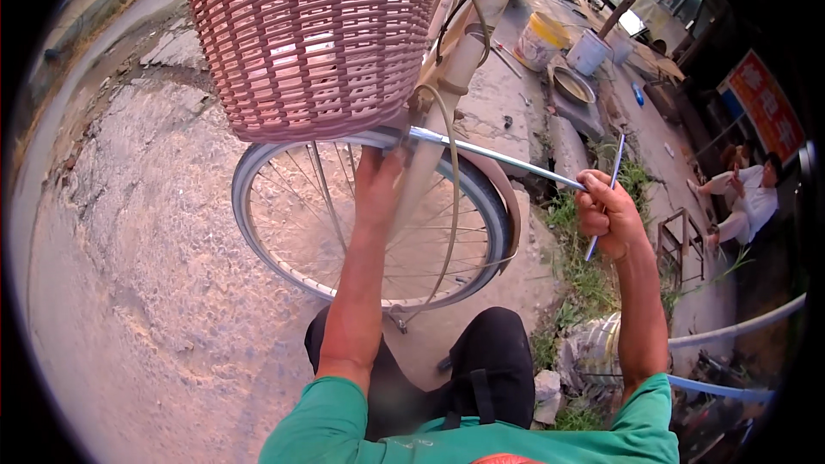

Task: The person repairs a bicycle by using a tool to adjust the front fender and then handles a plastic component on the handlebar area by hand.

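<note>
A bicycle's front wheel [243, 215] stands before me beneath a brownish-pink woven basket [314, 43]. My right hand [610, 215] is closed around the handle end of a T-handle wrench [516, 166], whose thin crossbar sticks out above and below the fist. The wrench's shaft runs left, and its far end meets the top of the pale front fork [425, 167]. My left hand [378, 176] reaches up beside the fork at the tyre, just under the basket. Its fingertips are hidden there. A loose pale cable [455, 198] curves down past the fork.
At the upper right are a yellow-and-white bucket [541, 41], a white bucket [589, 53] and a metal basin [573, 86]. Weeds [567, 271] grow along the broken paving. A person [749, 202] in light clothes sits at the far right, near a metal frame [681, 245].
</note>
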The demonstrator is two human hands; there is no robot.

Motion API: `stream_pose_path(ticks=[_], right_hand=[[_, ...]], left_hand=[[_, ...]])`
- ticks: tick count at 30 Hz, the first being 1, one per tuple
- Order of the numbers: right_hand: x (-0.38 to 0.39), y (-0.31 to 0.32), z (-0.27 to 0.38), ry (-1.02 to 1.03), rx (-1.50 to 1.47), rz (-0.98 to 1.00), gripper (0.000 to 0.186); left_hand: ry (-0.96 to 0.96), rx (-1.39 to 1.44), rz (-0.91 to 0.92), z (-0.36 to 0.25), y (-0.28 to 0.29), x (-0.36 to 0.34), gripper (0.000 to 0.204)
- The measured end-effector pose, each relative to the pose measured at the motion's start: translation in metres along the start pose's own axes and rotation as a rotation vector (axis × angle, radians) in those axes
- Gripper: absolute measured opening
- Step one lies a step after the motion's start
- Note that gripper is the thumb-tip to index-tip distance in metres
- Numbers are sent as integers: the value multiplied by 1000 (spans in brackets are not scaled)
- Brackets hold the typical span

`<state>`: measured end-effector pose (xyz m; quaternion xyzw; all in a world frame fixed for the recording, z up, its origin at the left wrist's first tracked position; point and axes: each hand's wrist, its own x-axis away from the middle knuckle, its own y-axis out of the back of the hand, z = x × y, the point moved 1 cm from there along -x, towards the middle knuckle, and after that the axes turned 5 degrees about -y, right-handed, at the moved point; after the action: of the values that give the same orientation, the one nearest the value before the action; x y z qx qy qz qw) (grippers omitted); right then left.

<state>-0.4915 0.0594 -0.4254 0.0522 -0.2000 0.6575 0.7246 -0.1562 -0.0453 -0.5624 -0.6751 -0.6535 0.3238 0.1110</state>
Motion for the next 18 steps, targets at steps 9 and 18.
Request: stream_pose_path(ticks=[9, 18], right_hand=[[-12, -17, -39, 353, 69, -250, 18], [-21, 7, -52, 1149, 489, -186, 21]], left_hand=[[-4, 27, -5, 1, -2, 0, 60], [38, 8, 25, -8, -6, -1, 65]])
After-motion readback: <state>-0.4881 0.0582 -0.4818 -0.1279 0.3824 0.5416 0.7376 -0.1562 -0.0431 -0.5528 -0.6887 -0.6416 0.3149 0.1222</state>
